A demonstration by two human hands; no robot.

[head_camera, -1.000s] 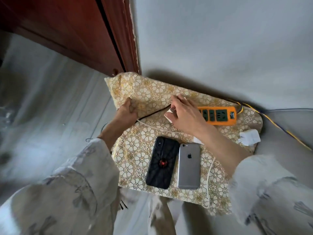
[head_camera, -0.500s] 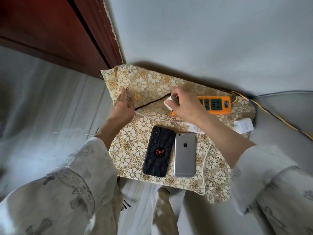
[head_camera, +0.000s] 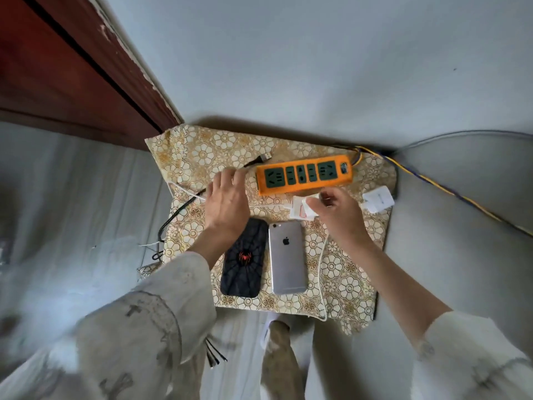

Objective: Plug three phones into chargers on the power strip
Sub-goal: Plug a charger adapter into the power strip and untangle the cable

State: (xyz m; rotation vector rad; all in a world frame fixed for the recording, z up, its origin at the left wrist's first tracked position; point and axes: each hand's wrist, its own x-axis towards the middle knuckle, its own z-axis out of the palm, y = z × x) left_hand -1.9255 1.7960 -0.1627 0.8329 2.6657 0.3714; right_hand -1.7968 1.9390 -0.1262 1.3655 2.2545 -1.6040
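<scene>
Silver and black, two phones lie face down side by side at the near middle of the patterned cloth (head_camera: pixel 346 284): the black phone (head_camera: pixel 243 258) with a red spider on its case, and at its 3 o'clock, just beside it, the silver phone (head_camera: pixel 287 256). Neither shows a cable in its port, so I judge neither is charging yet, and a third phone is not in view. A white cable (head_camera: pixel 321 272) runs along the cloth at 3 o'clock from the silver phone, up toward the right hand (head_camera: pixel 337 210). That hand sits just beyond the phones at their 1 o'clock, its fingers (head_camera: pixel 313 202) pinched together on a white charger (head_camera: pixel 301 207) that lies just short of the strip. The left hand (head_camera: pixel 227 197) is at 11 o'clock from the black phone, fingers loosely spread and fairly straight, resting over a black cable (head_camera: pixel 178 210) whose free USB end lies at the hand's 1 o'clock, plugged into nothing. Farther off, the orange strip (head_camera: pixel 305 174) lies across the far part of the cloth with every socket bare. A second white charger (head_camera: pixel 377 199) lies loose at the strip's 4 o'clock, near the cloth's edge. As I read it, the task is barely begun: no charger is seated and no phone connected. Seating the pinched charger in a socket looks like the step in hand, with all three phones left to do.
</scene>
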